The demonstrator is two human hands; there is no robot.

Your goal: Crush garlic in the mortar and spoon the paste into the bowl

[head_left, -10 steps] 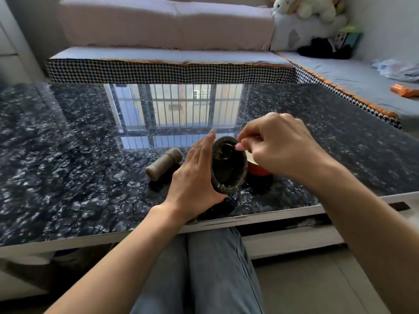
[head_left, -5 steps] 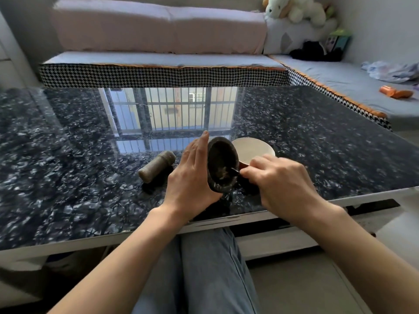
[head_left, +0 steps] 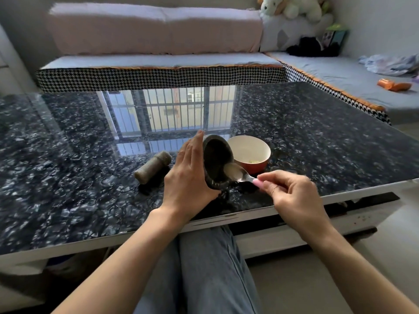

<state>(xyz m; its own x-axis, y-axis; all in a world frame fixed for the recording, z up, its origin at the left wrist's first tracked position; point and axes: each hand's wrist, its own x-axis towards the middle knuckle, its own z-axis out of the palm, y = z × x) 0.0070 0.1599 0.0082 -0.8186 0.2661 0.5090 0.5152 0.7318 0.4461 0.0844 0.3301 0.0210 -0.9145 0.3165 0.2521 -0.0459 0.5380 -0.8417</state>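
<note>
Lying on its side at the left, on the dark marbled table (head_left: pixel 68 168): the stone pestle (head_left: pixel 153 167), touched by nobody, just left of the action. Cupping the mortar (head_left: pixel 216 162) from its left flank, the left hand (head_left: pixel 189 177), fingers straight and pressed flat against the stone wall, thumb tucked under near the base. Tipped hard to the right, that mortar, dark mouth facing the bowl and the camera, base edge down on the tabletop. Smears of pale garlic paste along the lower lip. Poking into the mouth from the right, a metal spoon (head_left: pixel 235 173), its bowl loaded with pale paste right at the mortar's rim. Pinching the pink end of the handle, the right hand (head_left: pixel 292 193), thumb and forefinger closed on it, other fingers loosely curled behind. Sitting upright just behind spoon and mortar, touching or nearly touching the stone, the bowl (head_left: pixel 260 165), red outside, cream inside, with a little yellowish paste on its bottom. Beyond the table, a houndstooth-edged couch (head_left: pixel 158 75); far right on its cushion, an orange object (head_left: pixel 393 84).
</note>
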